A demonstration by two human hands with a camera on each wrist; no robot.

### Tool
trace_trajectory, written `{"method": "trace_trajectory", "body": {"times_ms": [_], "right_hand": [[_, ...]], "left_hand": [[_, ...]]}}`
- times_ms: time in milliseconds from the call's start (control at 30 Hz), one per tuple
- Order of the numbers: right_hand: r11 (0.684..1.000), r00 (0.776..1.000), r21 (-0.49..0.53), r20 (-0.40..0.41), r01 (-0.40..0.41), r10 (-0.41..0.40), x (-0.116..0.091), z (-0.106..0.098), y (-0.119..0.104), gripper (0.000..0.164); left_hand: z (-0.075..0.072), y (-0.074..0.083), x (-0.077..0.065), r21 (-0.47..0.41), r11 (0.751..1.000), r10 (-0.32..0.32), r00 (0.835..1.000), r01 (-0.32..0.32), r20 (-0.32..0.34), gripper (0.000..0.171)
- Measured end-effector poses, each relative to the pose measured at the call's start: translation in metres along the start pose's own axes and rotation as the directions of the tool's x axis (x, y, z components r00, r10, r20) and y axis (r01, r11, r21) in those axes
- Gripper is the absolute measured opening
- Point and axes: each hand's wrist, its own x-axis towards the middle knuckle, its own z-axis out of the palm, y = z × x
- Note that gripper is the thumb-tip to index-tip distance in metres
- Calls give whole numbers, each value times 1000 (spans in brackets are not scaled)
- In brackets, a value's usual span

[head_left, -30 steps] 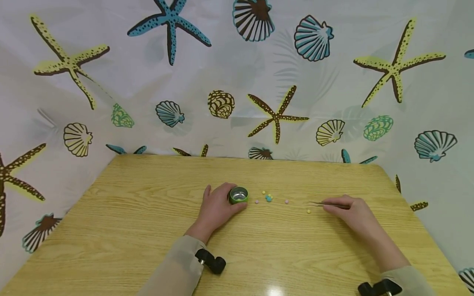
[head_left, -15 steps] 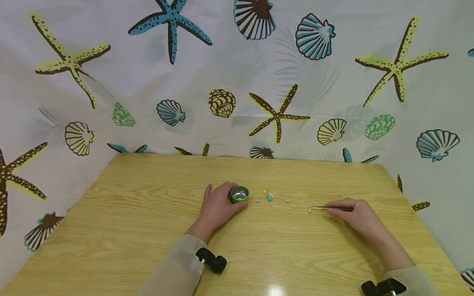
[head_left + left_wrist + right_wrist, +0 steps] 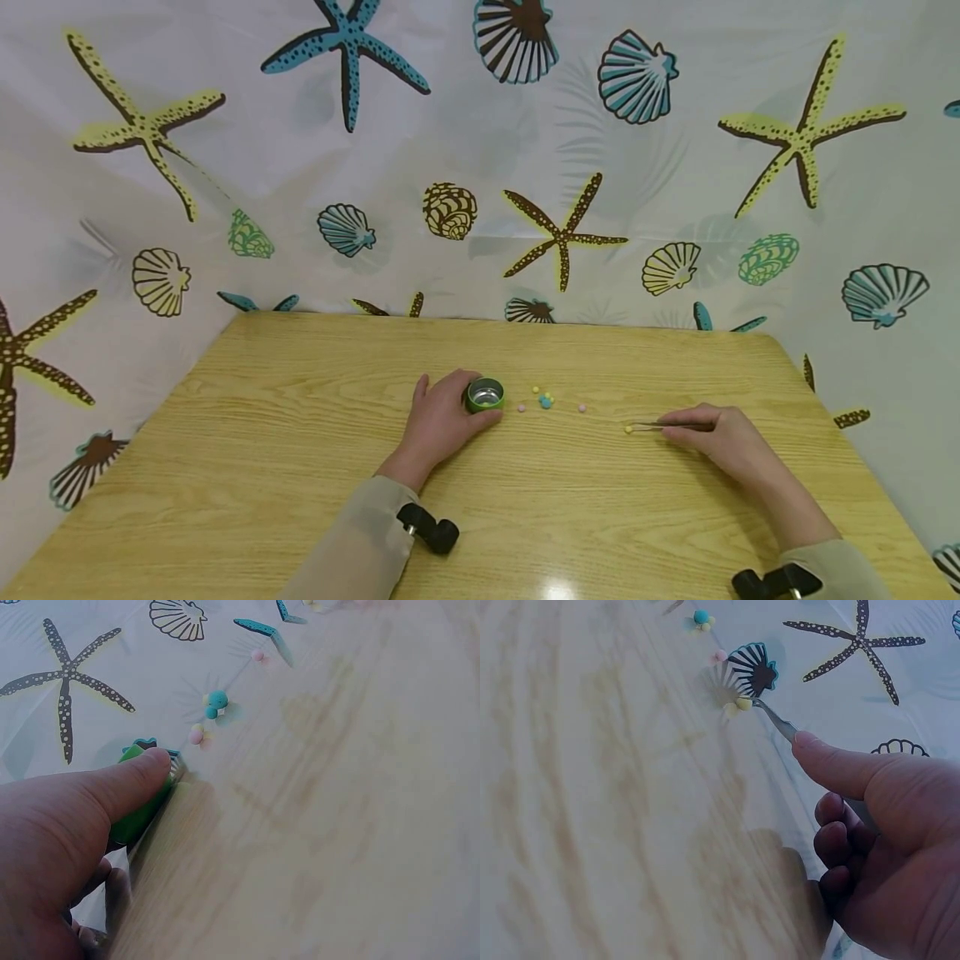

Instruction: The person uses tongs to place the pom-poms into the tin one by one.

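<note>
My left hand [image 3: 441, 427] grips a small round green tin [image 3: 485, 395] with a shiny metal inside, its mouth facing up on the wooden table. In the left wrist view the thumb lies along the side of the green tin [image 3: 142, 814]. Between thumb and fingers of my right hand [image 3: 726, 440] is a pair of thin metal tweezers [image 3: 670, 426], pointing left. A small yellow ball [image 3: 628, 429] is right at their tips. The right wrist view shows the tweezers [image 3: 778, 722] meeting the yellow ball [image 3: 744, 703], close over the tabletop.
Between the hands lie several more little balls: a blue cluster [image 3: 545, 402] with yellow ones beside it, a pink ball [image 3: 521, 408] near the tin, and another pink ball [image 3: 582, 408] farther right. A patterned cloth [image 3: 405, 267] hangs behind the wooden table [image 3: 525, 517].
The right hand's tweezers have come down from above the yellow ball to its side, and their tips are now at it. The left hand and the tin stay put.
</note>
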Motion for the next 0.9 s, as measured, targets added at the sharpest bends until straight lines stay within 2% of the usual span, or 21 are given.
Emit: {"method": "trace_trajectory", "body": {"times_ms": [467,700,900], "right_hand": [[1000,1000,-20,3,-1,1,0,-1,2,36],[1000,1000,-22,-20,-22,21,-1,1,0,34],[999,997,16,-51,-50,50,2,2,-6,40]], "left_hand": [[0,0,0,10,1000,9,1000,-9,-7,65],[0,1,0,4,1000,9,1000,-9,-3,65],[0,1,-1,7,1000,5,1000,-5,-4,66]]}}
